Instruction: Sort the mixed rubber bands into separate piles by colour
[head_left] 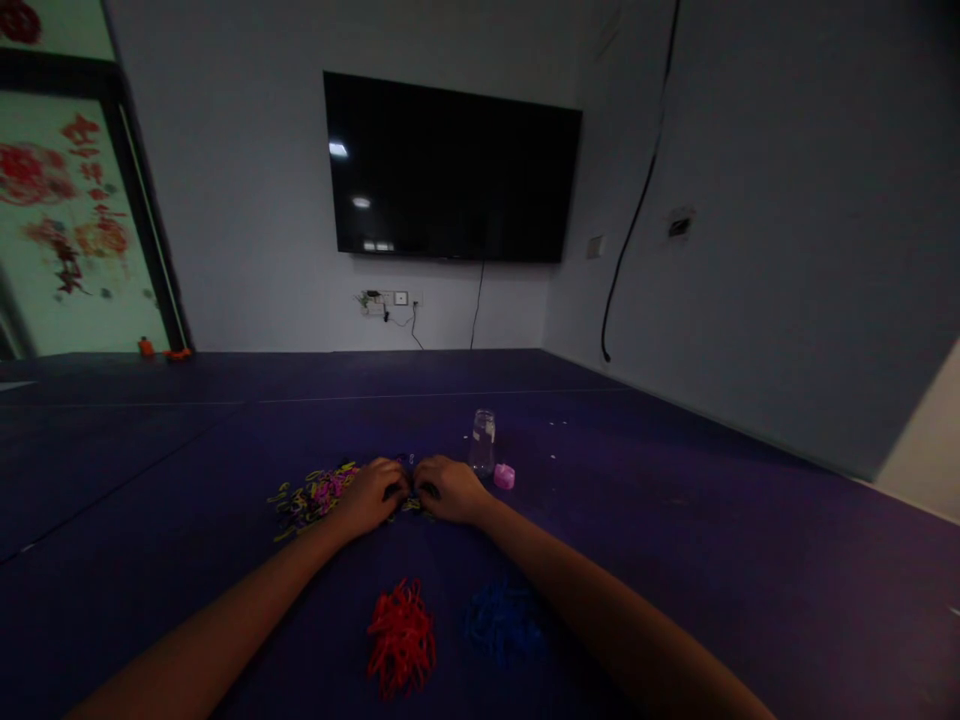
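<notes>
My left hand (377,492) rests at the right edge of a mixed pile of yellow, pink and dark bands (319,497), its fingers curled. Close beside it, my right hand (448,488) has its fingers curled down toward the table. A few small yellowish bands (411,505) lie between and just under the two hands. What the fingertips hold, if anything, is too small and dark to tell. Right of my right hand stands a clear open bottle (483,443), with a pink cap (504,476) beside its base.
A red heap of bands (402,638) and a blue heap (504,620) lie nearer to me on the purple surface (675,560). Small white bits are scattered right of the bottle. A television (454,170) hangs on the far wall, and orange objects (146,347) sit far left.
</notes>
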